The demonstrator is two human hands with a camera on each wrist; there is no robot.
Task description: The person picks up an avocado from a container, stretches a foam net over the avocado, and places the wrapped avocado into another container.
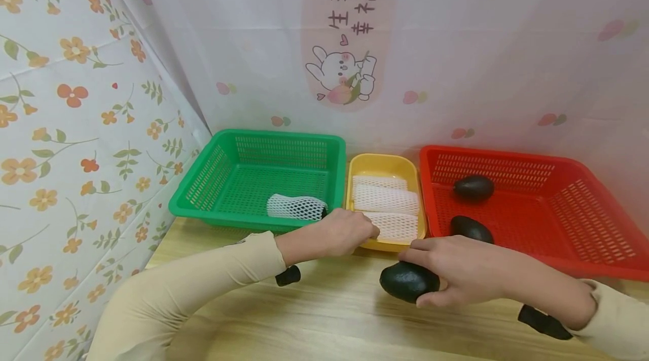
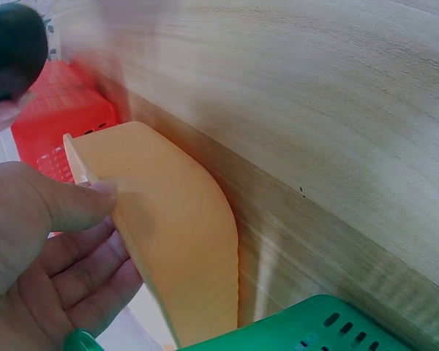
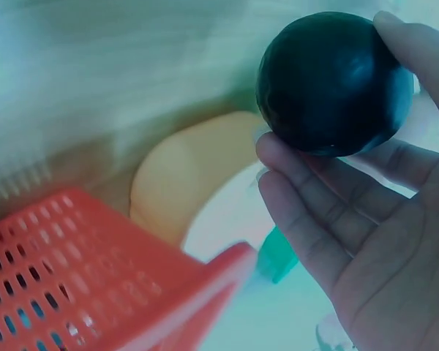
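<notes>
My right hand (image 1: 458, 268) holds a dark green avocado (image 1: 408, 282) over the table, in front of the yellow tray (image 1: 383, 163). Thumb and fingers reach round the fruit in the right wrist view, where the avocado (image 3: 333, 84) shows end-on. At the tray's front left rim is my left hand (image 1: 342, 232), its fingers loosely bent. The left wrist view has that thumb and the fingertips right at the yellow rim, a gap between them. Several white foam net sleeves (image 1: 386, 200) lie side by side in the tray, the nearest close to the left fingertips.
To the left stands a green basket (image 1: 274, 175) with a white foam net (image 1: 294, 207) around something dark. Two avocados (image 1: 474, 187) lie in the red basket (image 1: 537, 214) on the right. A printed curtain (image 1: 456, 57) hangs behind the baskets, on a wooden table (image 1: 314, 321).
</notes>
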